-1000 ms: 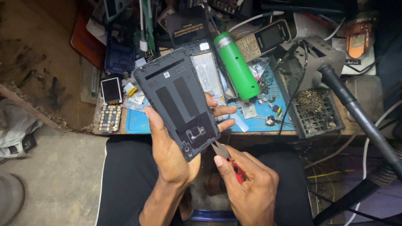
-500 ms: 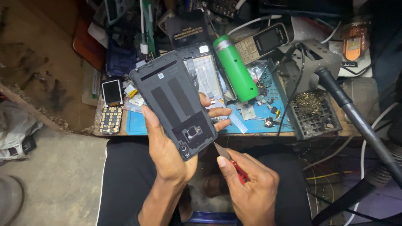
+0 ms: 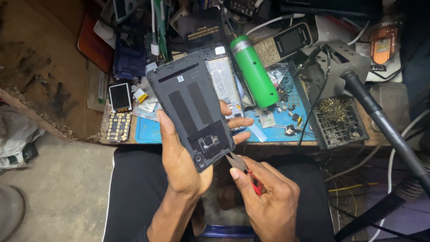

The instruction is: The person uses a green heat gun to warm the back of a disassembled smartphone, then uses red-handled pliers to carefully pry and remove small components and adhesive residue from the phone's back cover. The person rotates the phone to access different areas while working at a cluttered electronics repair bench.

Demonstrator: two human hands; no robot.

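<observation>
My left hand (image 3: 181, 159) holds a dark grey phone back cover (image 3: 190, 107) upright over my lap, inner side facing me, with a small square part near its lower end. My right hand (image 3: 266, 197) grips red-handled tweezers (image 3: 244, 170) whose metal tips touch the cover's lower right corner. Both hands are just in front of the bench edge.
A blue work mat (image 3: 277, 130) on the cluttered bench carries small parts and an open phone frame (image 3: 224, 80). A green cylinder (image 3: 253, 71), a keypad phone (image 3: 284, 42), a small screen (image 3: 120, 96), a keypad board (image 3: 118, 126) and a black mesh tray (image 3: 338, 121) lie around. A black hose (image 3: 385, 130) runs down the right.
The left hand has tilted and shifted the cover slightly left and up. The tweezers stay at its lower corner, with the right hand barely moved.
</observation>
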